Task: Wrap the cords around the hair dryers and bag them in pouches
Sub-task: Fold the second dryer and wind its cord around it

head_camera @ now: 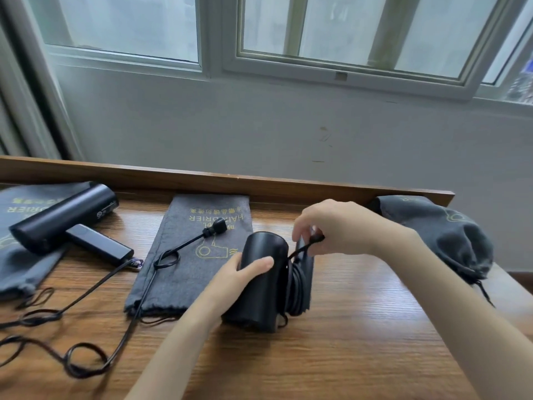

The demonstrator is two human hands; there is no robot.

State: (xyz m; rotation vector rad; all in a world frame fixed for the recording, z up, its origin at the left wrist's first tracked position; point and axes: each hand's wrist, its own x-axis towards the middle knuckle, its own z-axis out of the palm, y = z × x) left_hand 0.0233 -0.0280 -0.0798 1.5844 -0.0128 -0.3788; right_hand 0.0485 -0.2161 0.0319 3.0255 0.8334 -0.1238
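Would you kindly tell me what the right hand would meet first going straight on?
Most likely the hair dryer gripped by the left hand, just beyond the right hand pinching the cord; depth unclear.

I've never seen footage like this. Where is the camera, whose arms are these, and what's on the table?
No machine here: one camera worn on a person's head looks down at their bare hands. The left hand grips a black hair dryer; the right hand pinches its cord, mostly wound round the dryer. On the wooden table lie a second hair dryer on a grey pouch, a loose cord whose plug rests on a flat pouch, and a filled pouch at right.
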